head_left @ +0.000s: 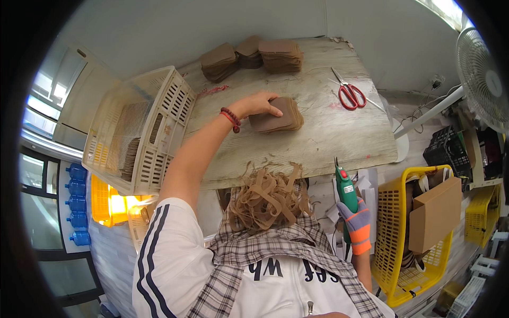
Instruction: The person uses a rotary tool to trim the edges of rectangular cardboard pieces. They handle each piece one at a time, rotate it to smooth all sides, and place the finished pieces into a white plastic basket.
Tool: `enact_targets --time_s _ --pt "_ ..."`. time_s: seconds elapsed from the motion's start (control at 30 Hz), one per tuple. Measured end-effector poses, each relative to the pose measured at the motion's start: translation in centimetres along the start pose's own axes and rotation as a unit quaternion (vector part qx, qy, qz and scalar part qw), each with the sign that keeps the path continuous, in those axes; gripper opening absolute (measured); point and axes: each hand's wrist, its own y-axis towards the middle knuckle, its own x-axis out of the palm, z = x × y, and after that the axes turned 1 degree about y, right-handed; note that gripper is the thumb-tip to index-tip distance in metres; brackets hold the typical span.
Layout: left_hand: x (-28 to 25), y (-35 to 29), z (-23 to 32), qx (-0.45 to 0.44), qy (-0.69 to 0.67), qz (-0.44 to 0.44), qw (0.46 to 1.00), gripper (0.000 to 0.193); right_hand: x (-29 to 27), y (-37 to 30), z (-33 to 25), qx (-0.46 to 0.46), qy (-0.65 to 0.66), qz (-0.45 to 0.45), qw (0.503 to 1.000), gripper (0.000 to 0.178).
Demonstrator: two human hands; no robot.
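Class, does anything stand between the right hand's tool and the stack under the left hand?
Nothing visible does: from the green tool to the brown stack, only tabletop intervenes. The red-handled scissors lie outside that path.

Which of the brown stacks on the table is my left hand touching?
The lone nearer stack, with your left hand on its top. The other stacks sit grouped toward the far edge of the table.

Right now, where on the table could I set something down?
Free: the table right of the brown stack under the left hand, nearer than the red-handled scissors. Crowded: back edge, three more stacks; left, the cream crate and forearm.
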Motion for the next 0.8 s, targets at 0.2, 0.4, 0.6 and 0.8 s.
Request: enact_targets --time_s 0.2,0.4,0.6,0.8 --pt "3.6 -6.8 -3.1 -0.007 0.055 0.316 0.947 0.065 2.0 -0.6 -0.2 -0.041 -0.036 -0.033 0.998 0.044" --pt "7.5 -9.4 -2.0 -0.036 0.019 0.391 0.920 0.056 3.9 -0.6 -0.8 -0.073 -0.089 -0.041 0.993 0.049" --pt "9.3 -9.2 -1.8 0.014 0.119 0.518 0.847 0.048 5.3 -0.4 -0.6 -0.102 -0.098 -0.053 0.989 0.054" --pt "9.0 -9.4 -1.1 0.055 0.131 0.581 0.801 0.045 6.2 -0.4 -1.4 -0.119 -0.105 -0.071 0.985 0.054"
